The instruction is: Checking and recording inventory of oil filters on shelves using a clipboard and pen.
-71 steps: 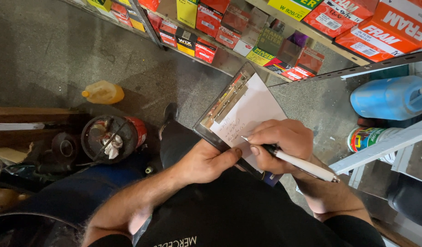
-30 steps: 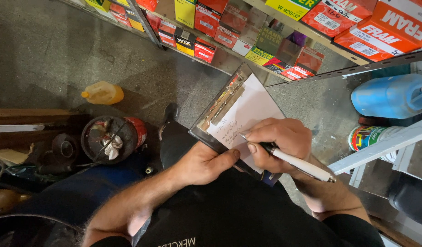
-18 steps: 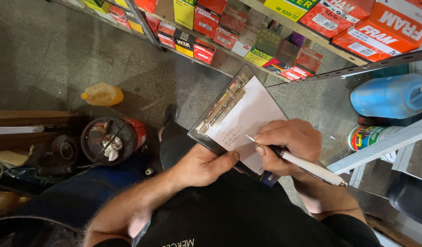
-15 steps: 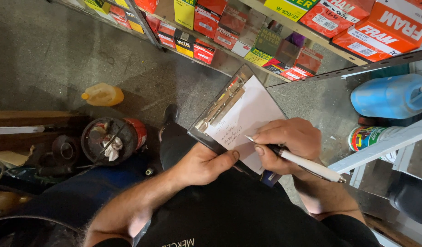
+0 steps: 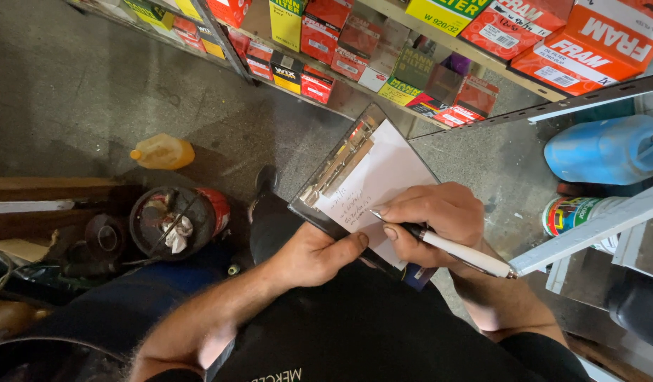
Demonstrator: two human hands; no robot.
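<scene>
The person wears a black short-sleeved fabric shirt (image 5: 383,332) with a line of small white lettering printed near its lower front edge. Both forearms are bare and covered in hair. The left hand (image 5: 308,256) and right hand (image 5: 432,219) are ungloved, with no rings or watch visible. Dark blue fabric trousers (image 5: 121,304) cover the legs; one black shoe (image 5: 265,180) shows.

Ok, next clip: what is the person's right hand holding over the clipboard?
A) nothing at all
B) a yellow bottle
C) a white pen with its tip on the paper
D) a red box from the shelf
C: the right hand grips a white pen whose tip touches the paper on the clipboard, which the left hand steadies at its lower edge.
</scene>
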